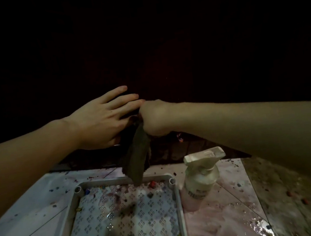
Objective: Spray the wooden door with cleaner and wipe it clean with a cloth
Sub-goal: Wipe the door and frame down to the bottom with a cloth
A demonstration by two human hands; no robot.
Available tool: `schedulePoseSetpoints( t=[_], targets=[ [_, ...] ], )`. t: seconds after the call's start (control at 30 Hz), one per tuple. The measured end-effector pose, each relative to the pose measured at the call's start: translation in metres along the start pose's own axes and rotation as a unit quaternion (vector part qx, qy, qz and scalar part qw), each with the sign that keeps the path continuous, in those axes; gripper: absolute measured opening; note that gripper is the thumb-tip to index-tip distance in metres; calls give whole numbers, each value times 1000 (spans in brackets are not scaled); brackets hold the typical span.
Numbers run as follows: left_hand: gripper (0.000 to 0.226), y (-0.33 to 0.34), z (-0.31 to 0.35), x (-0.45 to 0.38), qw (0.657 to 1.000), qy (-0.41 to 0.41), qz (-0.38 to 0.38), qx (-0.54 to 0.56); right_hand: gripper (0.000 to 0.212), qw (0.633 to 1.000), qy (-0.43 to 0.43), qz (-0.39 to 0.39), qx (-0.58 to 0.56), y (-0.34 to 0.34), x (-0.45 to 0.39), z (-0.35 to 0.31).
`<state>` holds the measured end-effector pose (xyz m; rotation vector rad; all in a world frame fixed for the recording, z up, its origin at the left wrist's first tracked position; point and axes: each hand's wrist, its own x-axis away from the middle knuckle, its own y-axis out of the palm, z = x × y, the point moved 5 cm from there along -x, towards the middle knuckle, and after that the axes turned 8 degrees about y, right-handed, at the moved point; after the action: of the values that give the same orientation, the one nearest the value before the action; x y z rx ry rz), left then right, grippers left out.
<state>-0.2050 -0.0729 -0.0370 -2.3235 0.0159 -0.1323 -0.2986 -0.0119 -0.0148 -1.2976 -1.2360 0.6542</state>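
Note:
A dark cloth (136,160) hangs down from my right hand (154,118), which grips its top end in a closed fist held out in front of me. My left hand (101,119) lies beside it with fingers straight and spread, its fingertips touching the fist and its palm against the cloth's upper part. Below and to the right stands a clear spray bottle (200,179) with a pale trigger head, upright on the floor. The wooden door (172,56) ahead is almost black in the dim light, and no detail of it shows.
A grey perforated tray (78,197) lies on the wet, stained tile floor (229,217), scattered with small coloured crumbs. A dark threshold strip (174,149) runs along the foot of the door. Rough speckled ground lies at the right.

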Motion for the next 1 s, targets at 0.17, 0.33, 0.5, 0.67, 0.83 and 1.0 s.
schedulePoseSetpoints(
  t=[0.17,0.33,0.5,0.67,0.83,1.0],
  targets=[
    [74,-13,-7,-9,998,-29,60,4,17,948,18,54,-313,-8,0,46],
    [82,-24,-4,-24,996,-38,81,23,21,865,46,59,-496,-1,8,82],
    [83,-31,2,-37,995,-56,78,25,18,802,66,44,-592,3,15,105],
    [51,-45,2,-56,986,-121,108,42,17,637,64,-18,-768,4,16,95],
    [33,-58,8,-64,972,-134,182,62,9,708,75,-10,-702,7,18,103],
    [29,-64,11,-71,955,-170,227,89,16,727,91,-102,-673,21,24,112]
  ],
)
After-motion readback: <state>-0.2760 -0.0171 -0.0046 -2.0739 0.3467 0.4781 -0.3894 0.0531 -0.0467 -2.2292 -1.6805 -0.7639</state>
